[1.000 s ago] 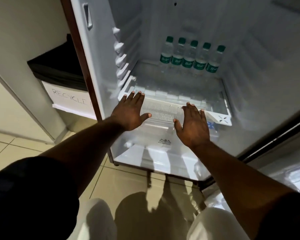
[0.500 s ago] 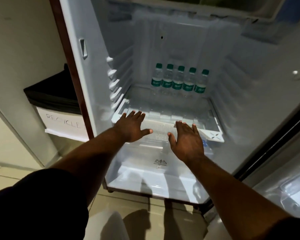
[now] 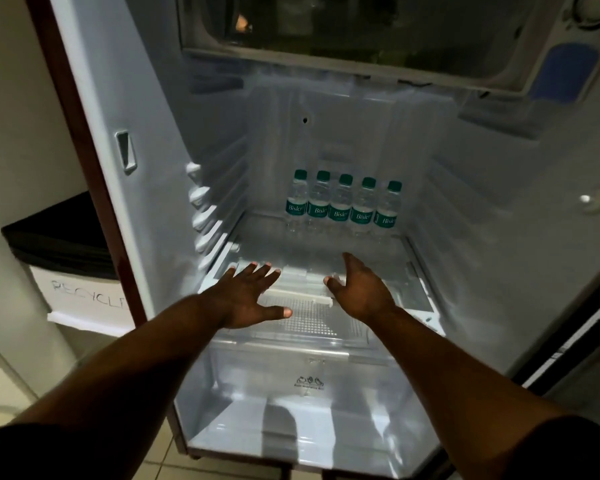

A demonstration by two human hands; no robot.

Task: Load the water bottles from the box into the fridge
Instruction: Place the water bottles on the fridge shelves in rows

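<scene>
Centre frame: left hand (image 3: pixel 248 299) and right hand (image 3: pixel 361 292) spread wide, holding nothing, over clear plastic fridge shelf (image 3: pixel 406 271). Beyond, upright clear green-capped water bottles (image 3: pixel 340 206), nearer right hand.

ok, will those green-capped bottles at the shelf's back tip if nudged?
Probably tippy: the bottles are tall, narrow and upright. Likely a domino risk: five stand in a tight row. Round bodies would likely roll once down.

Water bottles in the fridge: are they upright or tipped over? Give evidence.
Upright: the five water bottles stand in a row on the shelf, green caps uppermost.
</scene>
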